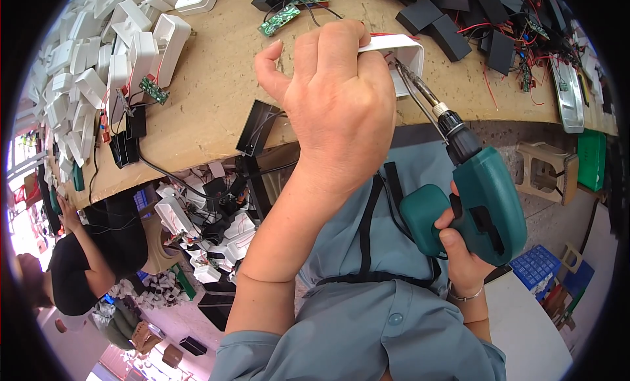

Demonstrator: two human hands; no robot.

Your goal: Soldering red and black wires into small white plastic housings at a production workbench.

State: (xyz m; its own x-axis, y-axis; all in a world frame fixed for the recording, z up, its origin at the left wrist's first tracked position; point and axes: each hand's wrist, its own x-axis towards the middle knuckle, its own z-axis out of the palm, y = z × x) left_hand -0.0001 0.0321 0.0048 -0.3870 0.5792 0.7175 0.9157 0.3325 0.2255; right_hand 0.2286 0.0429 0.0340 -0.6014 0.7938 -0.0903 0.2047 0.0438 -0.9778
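Note:
My left hand (341, 105) is closed on a white plastic housing (411, 51) at the bench's near edge, its fingertips hidden behind the hand. Red wire shows along the housing's upper rim. In my right hand (464, 261) is a green soldering gun (492, 190), my fingers wrapped round its grip. Its metal tip and a thin feed tube reach into the housing's open side; whether the tip touches anything inside cannot be made out. Beside my left wrist an open black box (259, 127) with wires lies at the bench edge.
White housings (85, 72) are heaped at the left, near a small green circuit board (153, 90). Black boxes (453, 20) and red wires pile up at the far right. Another person (85, 263) is at lower left. A beige stool (541, 171) stands right, below the bench.

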